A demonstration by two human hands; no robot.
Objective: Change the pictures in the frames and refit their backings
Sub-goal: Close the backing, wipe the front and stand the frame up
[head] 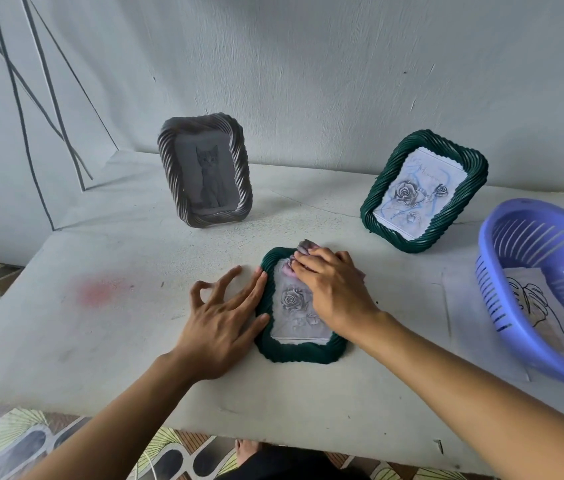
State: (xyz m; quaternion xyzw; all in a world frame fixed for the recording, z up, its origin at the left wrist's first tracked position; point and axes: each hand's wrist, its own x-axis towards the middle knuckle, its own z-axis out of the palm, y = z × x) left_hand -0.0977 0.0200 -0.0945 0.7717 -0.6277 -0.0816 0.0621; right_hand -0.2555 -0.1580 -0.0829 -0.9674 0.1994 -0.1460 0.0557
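Observation:
A dark green twisted-rim frame [299, 351] lies flat on the white table, holding a rose picture [295, 301]. My right hand [332, 287] presses a small pinkish-grey cloth [304, 246] onto the frame's upper glass. My left hand [225, 313] rests open against the frame's left rim, fingers spread. A grey frame [173, 168] with a cat picture stands upright at the back left. A second green frame [391, 233] with a rose drawing stands at the back right.
A purple slotted plastic basket [495, 271] sits at the right, with a line-drawing sheet [529, 306] inside and more paper [460, 306] beneath it. The table's front edge [273, 434] is near me. Black cables [27, 98] run along the wall at left.

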